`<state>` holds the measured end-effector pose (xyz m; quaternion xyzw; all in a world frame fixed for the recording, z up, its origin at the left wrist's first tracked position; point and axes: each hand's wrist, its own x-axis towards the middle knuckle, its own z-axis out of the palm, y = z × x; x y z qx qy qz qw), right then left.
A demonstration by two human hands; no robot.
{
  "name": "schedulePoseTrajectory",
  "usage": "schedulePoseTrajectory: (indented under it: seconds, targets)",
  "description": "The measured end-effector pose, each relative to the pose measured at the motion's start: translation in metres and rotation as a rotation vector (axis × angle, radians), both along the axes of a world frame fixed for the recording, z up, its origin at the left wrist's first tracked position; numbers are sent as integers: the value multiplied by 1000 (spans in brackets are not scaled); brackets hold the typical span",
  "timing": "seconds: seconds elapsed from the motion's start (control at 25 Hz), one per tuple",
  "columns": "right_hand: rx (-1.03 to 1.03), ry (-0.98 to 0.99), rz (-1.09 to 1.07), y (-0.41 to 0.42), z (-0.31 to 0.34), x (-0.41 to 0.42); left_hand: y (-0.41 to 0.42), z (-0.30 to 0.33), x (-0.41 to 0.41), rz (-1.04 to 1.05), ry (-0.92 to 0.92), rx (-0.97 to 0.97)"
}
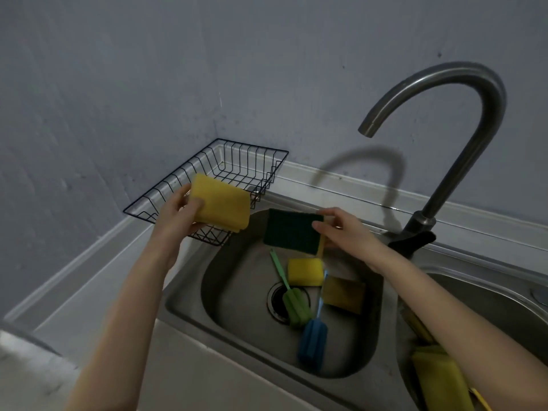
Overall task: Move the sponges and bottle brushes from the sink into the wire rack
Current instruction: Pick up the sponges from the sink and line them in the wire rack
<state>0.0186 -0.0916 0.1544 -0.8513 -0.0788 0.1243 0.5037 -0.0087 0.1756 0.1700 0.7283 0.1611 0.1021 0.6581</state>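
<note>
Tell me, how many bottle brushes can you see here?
2 for certain, both lying in the steel sink basin: a green-handled green foam brush over the drain, and a blue foam brush beside it. A yellow object in the right basin, partly hidden by the arm, may be another.

Left hand point(181, 213), right hand point(341, 229): each grip closed.
</note>
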Motion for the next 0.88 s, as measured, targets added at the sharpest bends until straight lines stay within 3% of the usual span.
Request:
schedulePoseTrajectory:
  seconds: [0.36,0.64,0.88]
  targets:
    - [125,31,-83,56,18,73,57,6,50,41,-39,-35]
    - [-30,-29,-158,94,18,152,80,-10,103,54,-23,-24]
    - [10,99,-154,138,5,212,89,-20,138,86,-28,-34]
